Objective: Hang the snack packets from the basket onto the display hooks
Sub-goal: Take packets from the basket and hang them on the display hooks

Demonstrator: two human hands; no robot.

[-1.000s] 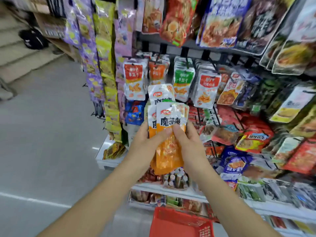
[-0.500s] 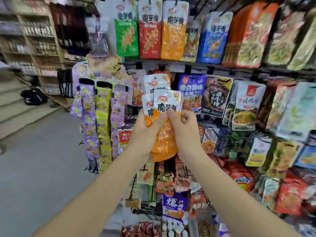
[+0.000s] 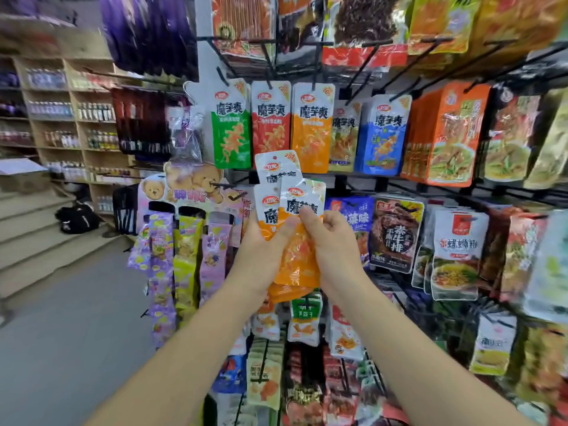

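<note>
Both hands hold a small fan of orange snack packets [image 3: 296,265] with white tops in front of the rack. My left hand [image 3: 264,250] grips the rear packets from the left. My right hand [image 3: 330,241] pinches the front packet [image 3: 302,199] near its white top. Just above hangs a row of matching packets on black display hooks: a green one [image 3: 231,127], a red one [image 3: 270,118], an orange one [image 3: 313,127] and a blue one [image 3: 382,133]. The held packets sit below the orange hanging one. The basket is out of sight.
More hooks [image 3: 362,63] jut out above the row, carrying larger bags. Purple and yellow strip packs [image 3: 184,241] hang at the left of the rack. Wooden shelves with bottles [image 3: 61,118] and steps [image 3: 37,241] lie far left, beside grey floor [image 3: 70,333].
The packets and both hands have risen toward the upper row of matching packets. My view has tilted up; the red basket seen a second ago is gone from sight.
</note>
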